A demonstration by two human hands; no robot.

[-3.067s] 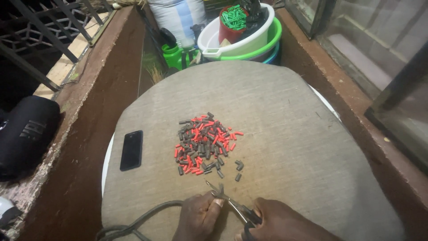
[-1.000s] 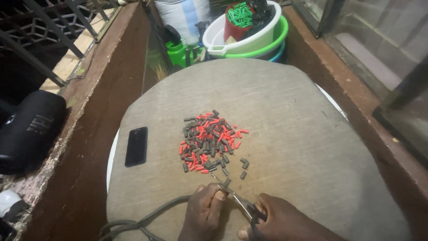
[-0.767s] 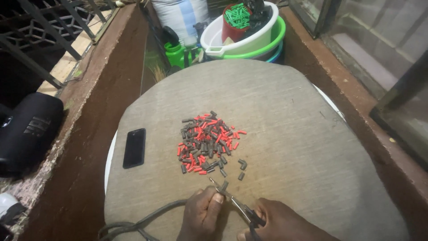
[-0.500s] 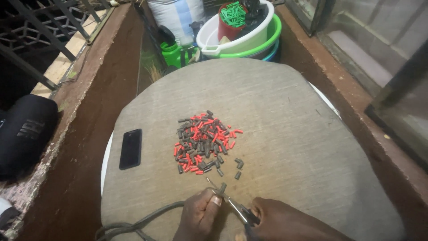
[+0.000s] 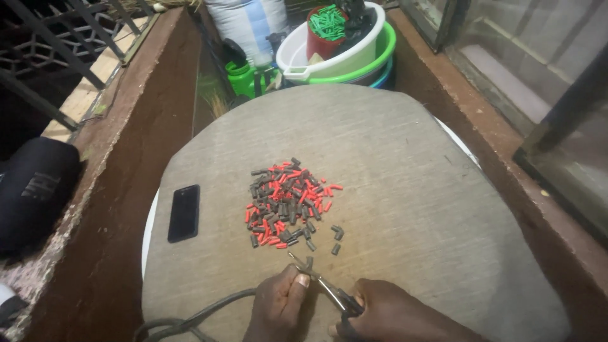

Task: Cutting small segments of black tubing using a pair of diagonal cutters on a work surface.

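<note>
The surface (image 5: 405, 190) is covered in a grey-beige woven cloth. Red and dark grey cut pieces (image 5: 286, 202) are heaped on it, beside a black phone (image 5: 184, 213). A dark grey cable (image 5: 209, 310) is seen. White and green basins (image 5: 354, 57) are stacked beyond.

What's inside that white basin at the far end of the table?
The white basin holds a red cup full of green pieces and something dark; its bottom is hidden.

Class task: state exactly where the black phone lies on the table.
In the head view, the black phone lies flat near the left edge of the cloth-covered table, apart from and left of the pile of red and grey pieces.
</note>
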